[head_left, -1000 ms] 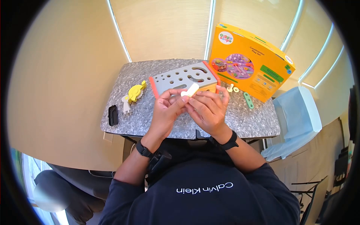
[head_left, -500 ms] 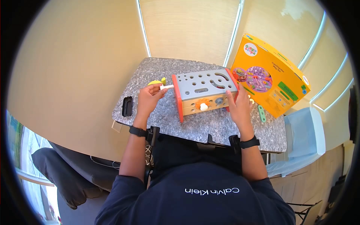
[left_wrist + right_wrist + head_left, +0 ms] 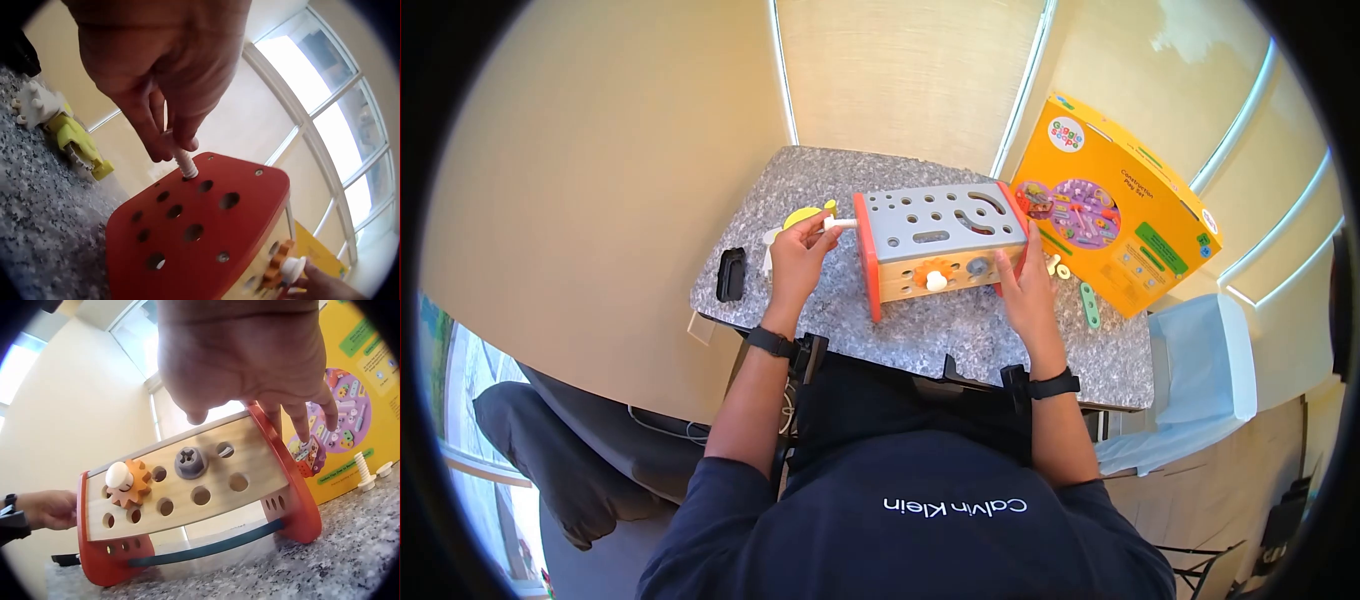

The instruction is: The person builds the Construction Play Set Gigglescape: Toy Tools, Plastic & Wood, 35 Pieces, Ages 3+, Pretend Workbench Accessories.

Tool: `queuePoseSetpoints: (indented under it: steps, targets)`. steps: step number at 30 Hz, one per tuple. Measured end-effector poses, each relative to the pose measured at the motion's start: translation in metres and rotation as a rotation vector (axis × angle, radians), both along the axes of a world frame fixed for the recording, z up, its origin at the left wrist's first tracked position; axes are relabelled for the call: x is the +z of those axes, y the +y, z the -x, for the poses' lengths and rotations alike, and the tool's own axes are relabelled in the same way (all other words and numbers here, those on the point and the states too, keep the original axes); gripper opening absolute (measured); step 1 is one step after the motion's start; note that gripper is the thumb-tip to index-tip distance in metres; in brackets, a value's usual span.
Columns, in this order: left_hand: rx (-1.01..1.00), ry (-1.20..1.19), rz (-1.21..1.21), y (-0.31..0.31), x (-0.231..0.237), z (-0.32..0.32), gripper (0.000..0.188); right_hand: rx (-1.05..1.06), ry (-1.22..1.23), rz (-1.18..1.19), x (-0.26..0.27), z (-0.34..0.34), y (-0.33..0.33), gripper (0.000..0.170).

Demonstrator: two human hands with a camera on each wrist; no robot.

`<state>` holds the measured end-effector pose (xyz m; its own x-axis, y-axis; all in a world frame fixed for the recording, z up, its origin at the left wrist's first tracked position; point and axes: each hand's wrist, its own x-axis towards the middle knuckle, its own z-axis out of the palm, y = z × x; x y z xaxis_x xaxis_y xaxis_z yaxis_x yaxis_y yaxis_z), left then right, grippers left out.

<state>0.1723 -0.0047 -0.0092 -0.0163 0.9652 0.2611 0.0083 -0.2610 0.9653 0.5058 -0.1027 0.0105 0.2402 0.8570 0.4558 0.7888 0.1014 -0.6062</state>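
My left hand [image 3: 798, 262] pinches a white toy screw [image 3: 186, 164] by its head, between thumb and fingertips. The threaded end meets an upper hole in the red end panel [image 3: 187, 250] of a toy workbench [image 3: 920, 215] with a grey perforated top. At the opposite end, my right hand [image 3: 1030, 292] rests against the other red panel, fingers straight along its outer side and thumb spread toward the wooden front. That front carries an orange gear [image 3: 140, 478] with a white screw head [image 3: 119, 476] on it, and a grey nut [image 3: 191, 464].
A yellow play-set box [image 3: 1140, 215] leans at the back right. Near it lie a cream screw [image 3: 364, 470], a ring and a green perforated strip [image 3: 1090, 305]. To the left are a yellow toy piece [image 3: 76, 139] with a white part and a black tray [image 3: 731, 275].
Both hands were together on the white screw before the workbench. They have separated: the left carried the screw to the left panel, the right went to the right panel.
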Motion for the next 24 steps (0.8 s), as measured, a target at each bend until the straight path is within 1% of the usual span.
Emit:
queuePoseSetpoints:
  steps: [2,4,5,7,8,9,10,11,12,13,14,15,17,18,19,20,21,22,23,24]
  targets:
    - [-0.012,0.041,-0.005,0.004,-0.004,-0.003,0.043,0.000,-0.005,-0.019,-0.001,0.000,0.001,0.080]
    - [-0.128,-0.028,0.058,0.003,-0.009,-0.013,0.048,0.016,0.001,-0.006,0.000,-0.003,-0.001,0.075]
    - [-0.133,-0.026,0.050,0.000,-0.010,-0.021,0.048,0.011,0.002,-0.014,-0.003,-0.006,0.000,0.075]
    - [-0.075,-0.041,0.027,-0.009,-0.015,-0.034,0.057,0.100,0.203,-0.100,-0.016,-0.015,0.006,0.070]
    - [-0.163,0.087,0.101,-0.018,-0.005,-0.034,0.065,0.094,0.204,-0.105,-0.022,-0.020,0.010,0.070]
    - [-0.168,0.089,0.098,-0.020,-0.011,-0.033,0.065,0.151,0.307,-0.070,-0.029,-0.025,0.012,0.070]
    - [-0.263,0.015,0.098,-0.019,-0.020,-0.030,0.072,0.208,0.409,-0.034,-0.037,-0.029,0.015,0.071]
    - [-0.356,-0.059,0.099,-0.022,-0.021,-0.029,0.081,0.205,0.411,-0.036,-0.046,-0.033,0.020,0.071]
    - [-0.360,-0.055,0.099,-0.026,-0.024,-0.029,0.081,0.235,0.335,-0.047,-0.057,-0.036,0.025,0.070]
    - [-0.385,-0.025,0.052,-0.034,-0.022,-0.030,0.093,0.263,0.260,-0.054,-0.056,-0.034,0.024,0.069]
    - [-0.412,0.006,0.008,-0.040,-0.021,-0.031,0.107,0.256,0.265,-0.051,-0.055,-0.033,0.024,0.069]
    - [-0.427,0.009,0.014,-0.040,-0.023,-0.025,0.107,0.250,0.291,-0.035,-0.054,-0.033,0.026,0.067]
    - [-0.475,0.376,-0.026,-0.034,-0.016,-0.013,0.130,0.217,0.313,-0.028,-0.051,-0.034,0.026,0.064]
    - [-0.554,0.386,0.020,-0.036,-0.010,-0.014,0.150,0.203,0.301,-0.072,-0.052,-0.033,0.029,0.061]
    - [-0.571,0.389,0.014,-0.036,-0.010,-0.020,0.150,0.192,0.289,-0.117,-0.051,-0.032,0.029,0.058]
    - [-0.548,0.341,-0.014,-0.039,-0.012,-0.025,0.152,0.190,0.259,-0.086,-0.049,-0.034,0.026,0.061]
    - [-0.523,0.294,-0.039,-0.041,-0.014,-0.029,0.154,0.179,0.262,-0.088,-0.047,-0.035,0.024,0.061]
    - [-0.507,0.184,-0.072,-0.032,-0.038,-0.034,0.135,0.159,0.153,-0.115,-0.037,-0.032,0.019,0.061]
    - [-0.515,0.186,-0.067,-0.030,-0.034,-0.036,0.135,0.139,0.045,-0.139,-0.026,-0.028,0.013,0.061]
    - [-0.502,0.166,0.071,-0.027,-0.031,-0.036,0.119,0.144,0.037,-0.181,-0.014,-0.025,0.011,0.063]
